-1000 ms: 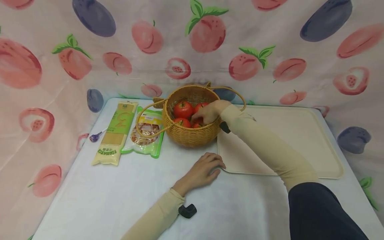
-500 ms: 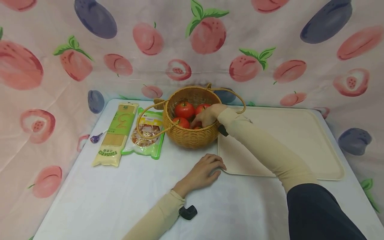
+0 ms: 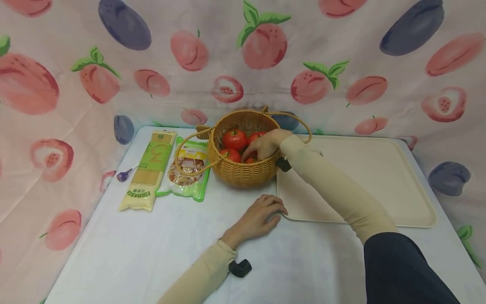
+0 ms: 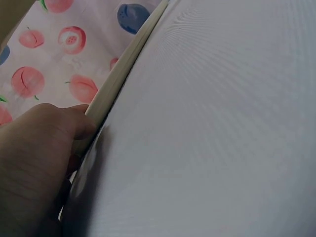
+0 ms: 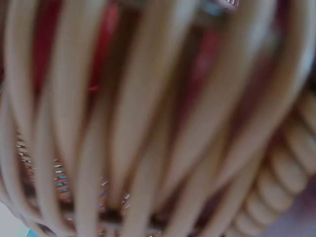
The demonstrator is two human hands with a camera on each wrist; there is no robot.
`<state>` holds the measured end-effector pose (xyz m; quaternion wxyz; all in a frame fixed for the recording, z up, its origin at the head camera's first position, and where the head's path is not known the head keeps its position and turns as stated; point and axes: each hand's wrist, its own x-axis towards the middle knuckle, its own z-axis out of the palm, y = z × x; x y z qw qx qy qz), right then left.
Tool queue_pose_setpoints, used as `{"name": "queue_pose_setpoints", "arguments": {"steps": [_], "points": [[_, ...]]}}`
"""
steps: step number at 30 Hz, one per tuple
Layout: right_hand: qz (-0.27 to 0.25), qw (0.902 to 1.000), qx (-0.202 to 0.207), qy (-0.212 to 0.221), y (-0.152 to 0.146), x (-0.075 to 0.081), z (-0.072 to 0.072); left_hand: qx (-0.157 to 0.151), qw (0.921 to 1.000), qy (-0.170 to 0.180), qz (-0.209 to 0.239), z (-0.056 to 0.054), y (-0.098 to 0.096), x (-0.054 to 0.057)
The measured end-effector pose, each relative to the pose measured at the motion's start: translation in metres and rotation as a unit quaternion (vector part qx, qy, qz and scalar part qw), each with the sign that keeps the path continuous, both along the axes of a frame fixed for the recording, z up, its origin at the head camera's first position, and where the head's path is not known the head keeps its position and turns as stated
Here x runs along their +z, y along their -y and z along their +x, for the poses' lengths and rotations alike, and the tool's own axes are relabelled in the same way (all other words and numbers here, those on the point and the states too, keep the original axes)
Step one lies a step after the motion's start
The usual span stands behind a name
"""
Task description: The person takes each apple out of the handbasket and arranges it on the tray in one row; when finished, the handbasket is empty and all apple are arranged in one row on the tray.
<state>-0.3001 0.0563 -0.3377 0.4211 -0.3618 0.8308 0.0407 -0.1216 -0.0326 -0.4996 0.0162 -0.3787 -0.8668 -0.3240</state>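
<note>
In the head view my right hand (image 3: 262, 145) reaches over the rim into the round wicker basket (image 3: 243, 174). Its thumb and fingers bend around a red tomato (image 3: 250, 160) at the basket's right front; some fingertips are hidden. Other tomatoes (image 3: 234, 139) lie in the basket. The right wrist view shows blurred wicker weave (image 5: 143, 94) close up, red showing through the gaps. My left hand (image 3: 260, 216) rests palm down on the table, its relaxed fingers touching the front left corner of the beige tray (image 3: 360, 181). In the left wrist view, fingers lie against the tray's edge (image 4: 118, 74).
Left of the basket lie a green-edged food bag (image 3: 186, 169), a long noodle packet (image 3: 148, 169) and a purple-wrapped lollipop (image 3: 123, 175). One basket handle (image 3: 180, 164) hangs over the bag. A fruit-print cloth (image 3: 159, 50) stands behind the white table (image 3: 152, 249).
My right hand has shifted slightly within the basket, staying at the front right tomato. The left hand stays at the tray corner. The view has drifted slightly.
</note>
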Motion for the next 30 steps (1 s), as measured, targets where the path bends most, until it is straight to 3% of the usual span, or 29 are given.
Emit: {"name": "queue_pose_setpoints", "arguments": {"steps": [11, 20, 27, 30], "points": [[-0.076, 0.9967, 0.029, 0.010, -0.007, 0.010, -0.002, 0.001, 1.0000, -0.004, -0.004, 0.001, -0.002, 0.000], [-0.126, 0.9897, -0.060, 0.029, -0.015, 0.019, 0.002, 0.006, 1.0000, 0.005, -0.003, 0.000, -0.001, 0.002], [-0.160, 0.9856, -0.053, -0.011, -0.021, 0.017, 0.006, 0.006, 0.9999, 0.002, -0.009, 0.001, -0.001, 0.003], [-0.203, 0.9779, -0.040, -0.029, -0.024, 0.014, 0.007, 0.006, 0.9999, -0.001, -0.008, 0.001, -0.001, 0.002]]}}
